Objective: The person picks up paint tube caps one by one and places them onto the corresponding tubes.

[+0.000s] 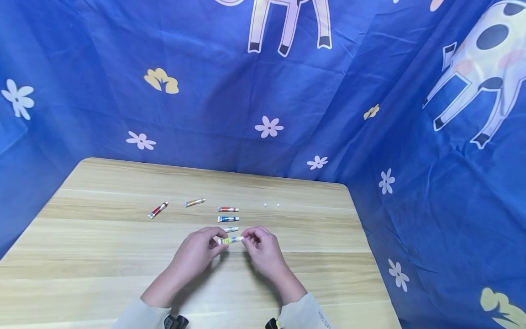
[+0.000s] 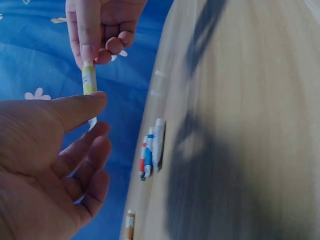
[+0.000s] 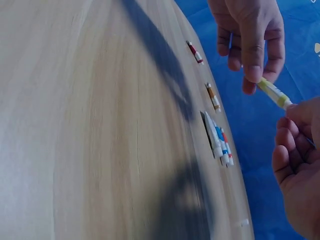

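A small yellow-and-white paint tube (image 1: pixel 231 240) is held above the table between both hands. My left hand (image 1: pixel 202 247) pinches its flat end between thumb and fingers, as the left wrist view also shows. At the other end, the thumb and fingertips of my right hand (image 1: pixel 264 251) pinch the capped tip, which they largely cover in the right wrist view. Just behind the hands lies a white-and-silver tube (image 3: pixel 212 133), partly hidden in the head view. Beyond it, a blue tube (image 1: pixel 228 219) and a red-orange tube (image 1: pixel 228 209) lie in a near-parallel row.
Farther left on the wooden table (image 1: pixel 102 256) lie an ochre tube (image 1: pixel 195 202) and a dark red tube (image 1: pixel 158 210). Two tiny white pieces, one a small white piece (image 1: pixel 265 205), sit at the back right. Blue patterned cloth (image 1: pixel 205 114) hangs behind the table and along its sides.
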A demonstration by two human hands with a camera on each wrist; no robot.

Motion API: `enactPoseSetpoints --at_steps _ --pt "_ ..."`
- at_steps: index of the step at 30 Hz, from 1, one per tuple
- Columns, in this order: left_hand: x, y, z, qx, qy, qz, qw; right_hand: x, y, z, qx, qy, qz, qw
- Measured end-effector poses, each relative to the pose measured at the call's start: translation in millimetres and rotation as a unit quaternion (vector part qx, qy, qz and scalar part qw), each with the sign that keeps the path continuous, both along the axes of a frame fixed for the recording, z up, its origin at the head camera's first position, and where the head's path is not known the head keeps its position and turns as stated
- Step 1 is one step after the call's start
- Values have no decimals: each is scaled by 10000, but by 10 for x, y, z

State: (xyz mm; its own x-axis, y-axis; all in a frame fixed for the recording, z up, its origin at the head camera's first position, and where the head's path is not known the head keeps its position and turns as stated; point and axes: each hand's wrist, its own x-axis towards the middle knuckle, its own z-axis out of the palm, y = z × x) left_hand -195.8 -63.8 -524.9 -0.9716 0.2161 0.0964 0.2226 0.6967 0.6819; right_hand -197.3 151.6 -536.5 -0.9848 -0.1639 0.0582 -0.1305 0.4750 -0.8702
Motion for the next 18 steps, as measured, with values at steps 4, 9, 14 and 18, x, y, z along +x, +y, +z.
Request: enactPoseSetpoints --at_steps 4,9,14,18 --pt "-45 -9 -101 -1 -2 4 10000 -41 49 -33 79 -118 -71 9999" --pt "-87 -15 -215 -119 -28 -91 9999 -124 187 -70 15 -182 -210 9996" --pt "-156 -34 -332 -220 -19 -113 9997 -207 340 -169 -67 -171 -463 9988" --pt "-183 -45 -398 -232 -86 -132 9996 -236 419 -245 -69 -232 -617 9978"
